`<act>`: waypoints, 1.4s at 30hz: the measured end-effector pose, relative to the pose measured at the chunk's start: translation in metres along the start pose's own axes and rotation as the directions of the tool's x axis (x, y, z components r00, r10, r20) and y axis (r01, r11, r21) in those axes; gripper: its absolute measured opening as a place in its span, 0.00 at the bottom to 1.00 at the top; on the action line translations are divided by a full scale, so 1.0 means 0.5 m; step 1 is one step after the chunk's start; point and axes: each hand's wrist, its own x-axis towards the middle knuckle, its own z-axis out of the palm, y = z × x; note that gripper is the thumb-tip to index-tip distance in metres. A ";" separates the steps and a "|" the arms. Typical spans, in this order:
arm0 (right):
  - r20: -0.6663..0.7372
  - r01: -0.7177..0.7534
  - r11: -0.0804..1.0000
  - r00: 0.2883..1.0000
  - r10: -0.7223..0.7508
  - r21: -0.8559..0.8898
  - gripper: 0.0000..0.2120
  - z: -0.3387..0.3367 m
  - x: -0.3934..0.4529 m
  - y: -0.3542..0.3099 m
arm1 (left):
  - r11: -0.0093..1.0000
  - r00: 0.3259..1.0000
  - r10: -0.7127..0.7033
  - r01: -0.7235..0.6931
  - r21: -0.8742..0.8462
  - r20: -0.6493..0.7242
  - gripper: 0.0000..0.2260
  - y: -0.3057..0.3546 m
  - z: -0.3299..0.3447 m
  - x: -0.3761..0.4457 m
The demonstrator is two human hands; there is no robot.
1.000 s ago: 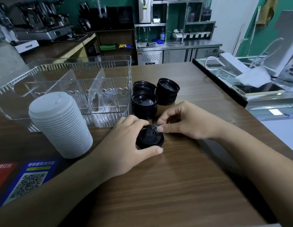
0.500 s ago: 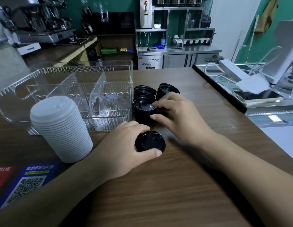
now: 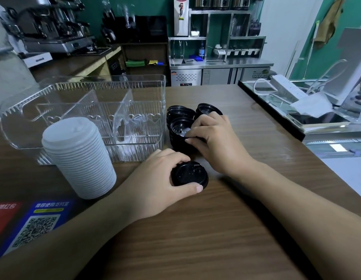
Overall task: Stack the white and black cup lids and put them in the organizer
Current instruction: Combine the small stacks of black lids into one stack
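Observation:
A tall stack of white lids (image 3: 79, 158) stands on the wooden table at the left. Behind it sits the clear plastic organizer (image 3: 94, 110) with dividers, nothing in it. A short pile of black lids (image 3: 188, 175) lies top up near the table's middle, and my left hand (image 3: 161, 178) grips it from the left. Three stacks of upturned black lids (image 3: 180, 128) stand beside the organizer's right wall. My right hand (image 3: 214, 142) pinches the rim of the top lid on the nearest of these stacks.
A red and a blue QR-code sticker (image 3: 34, 225) lie on the table's near left. A glass counter (image 3: 317, 118) with a power strip, cables and a phone borders the table on the right. An espresso machine (image 3: 54, 27) stands far back left.
My right hand left the lid pile under my left hand, moved away to the upturned black stacks and closed on the top lid there. My left hand stayed put.

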 end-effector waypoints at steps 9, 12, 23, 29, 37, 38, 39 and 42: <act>0.067 -0.090 0.988 0.994 0.082 0.125 0.06 -0.013 0.000 -0.001 | 1.000 1.000 0.003 -0.003 -0.017 -0.002 0.28 -0.001 -0.001 -0.001; 0.068 -0.128 0.974 0.991 0.117 0.187 0.10 -0.021 0.002 -0.003 | 1.000 1.000 0.006 -0.006 -0.014 0.001 0.29 -0.001 -0.002 -0.002; 0.091 -0.080 0.952 0.994 0.056 0.297 0.05 -0.041 -0.008 -0.003 | 1.000 1.000 0.007 -0.007 -0.006 0.015 0.31 -0.006 -0.002 -0.002; 0.016 -0.076 0.942 0.997 0.075 0.328 0.04 -0.052 -0.005 -0.009 | 1.000 1.000 0.003 -0.002 -0.020 0.020 0.37 -0.009 -0.002 0.001; -0.006 -0.168 0.729 0.973 0.229 0.663 0.03 -0.117 -0.017 -0.036 | 0.915 0.973 -0.072 -0.023 -0.402 -0.219 0.29 0.018 -0.015 -0.003; 0.021 -0.190 0.669 0.968 0.252 0.719 0.04 -0.126 -0.019 -0.040 | 0.874 0.967 -0.089 -0.040 -0.485 -0.241 0.30 0.023 -0.018 -0.004; 0.056 -0.212 0.606 0.962 0.266 0.767 0.06 -0.132 -0.020 -0.044 | 0.833 0.962 -0.098 -0.060 -0.550 -0.254 0.32 0.029 -0.021 -0.005; 0.164 -0.272 0.448 0.950 0.264 0.852 0.06 -0.137 -0.022 -0.054 | 0.744 0.959 -0.072 -0.130 -0.655 -0.272 0.40 0.045 -0.028 -0.010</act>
